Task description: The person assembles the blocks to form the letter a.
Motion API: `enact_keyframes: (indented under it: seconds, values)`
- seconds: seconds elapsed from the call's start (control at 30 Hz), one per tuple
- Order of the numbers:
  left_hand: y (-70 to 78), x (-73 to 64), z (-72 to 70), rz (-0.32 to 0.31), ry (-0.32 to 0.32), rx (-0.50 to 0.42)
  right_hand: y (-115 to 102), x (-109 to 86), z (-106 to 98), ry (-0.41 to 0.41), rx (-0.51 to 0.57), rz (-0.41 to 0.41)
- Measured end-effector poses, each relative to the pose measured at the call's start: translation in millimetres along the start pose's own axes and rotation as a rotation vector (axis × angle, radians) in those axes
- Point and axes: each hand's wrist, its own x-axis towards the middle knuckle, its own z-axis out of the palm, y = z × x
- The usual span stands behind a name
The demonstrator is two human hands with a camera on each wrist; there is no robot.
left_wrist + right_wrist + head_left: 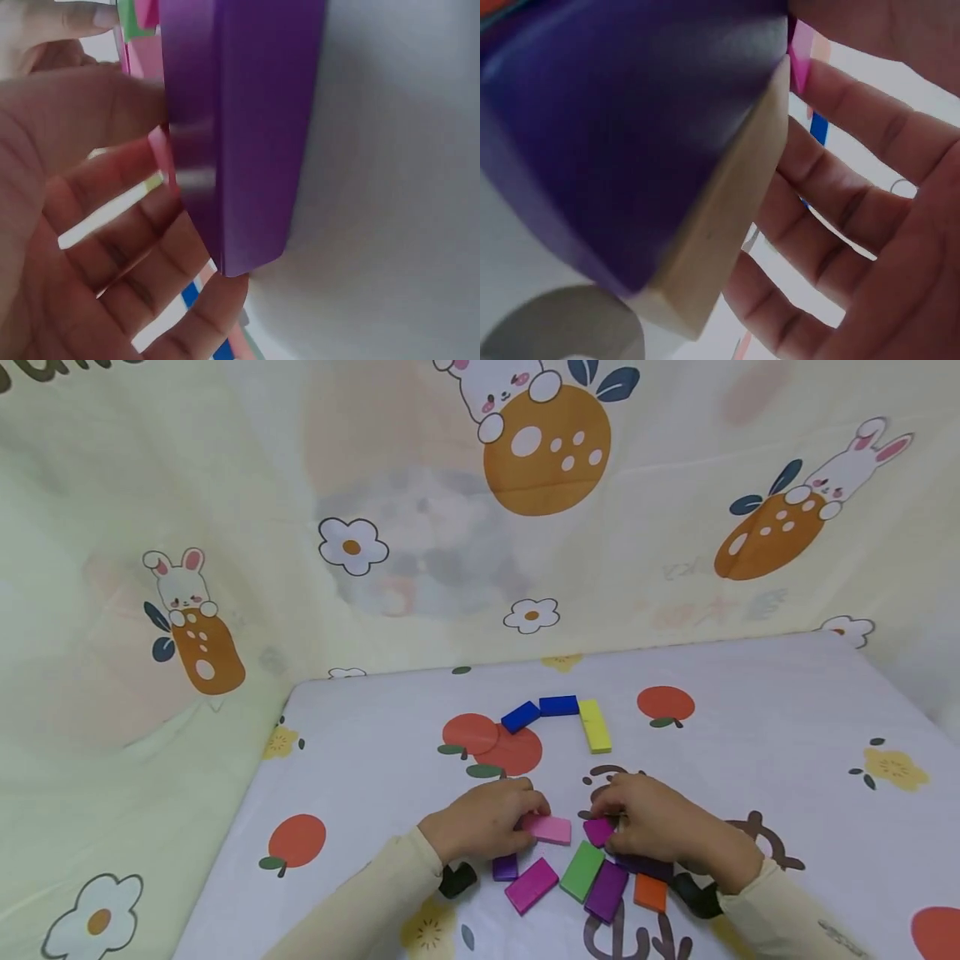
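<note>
My left hand [491, 817] pinches the left end of a light pink block [551, 830] lying on the table. Thumb and fingers of my right hand [663, 822] grip a small magenta block [598, 832], just right of the pink one. In the left wrist view a purple block [240, 135] looms large and hides part of the left fingers. A dark purple block [630, 127] with a bare wood-coloured side fills much of the right wrist view, next to the right hand. The right hand partly covers that block in the head view.
Nearer me lie a bright pink block [532, 886], a green block [582, 871], a purple block [606, 890] and an orange block [650, 892]. Farther back, two blue blocks [558, 706] and a yellow piece [595, 727] form a bent line. A patterned cloth wall [420, 635] rises behind the table.
</note>
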Motion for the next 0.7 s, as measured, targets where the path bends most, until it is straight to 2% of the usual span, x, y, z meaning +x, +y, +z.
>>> enact_keyframes:
  seconds: [0.17,0.4,0.7]
  values:
    - [-6.5,17.8,-1.4,-0.051,0.044,0.0,-2,7.5,-1,0.061,-0.057,0.086]
    - [-6.6,43.7,-7.2,-0.129,0.055,-0.058,1,14.6,-13,0.122,-0.084,0.165]
    - [-11.1,63.4,-12.0,-0.117,0.045,-0.069,12,27.0,-24,0.151,-0.022,0.225]
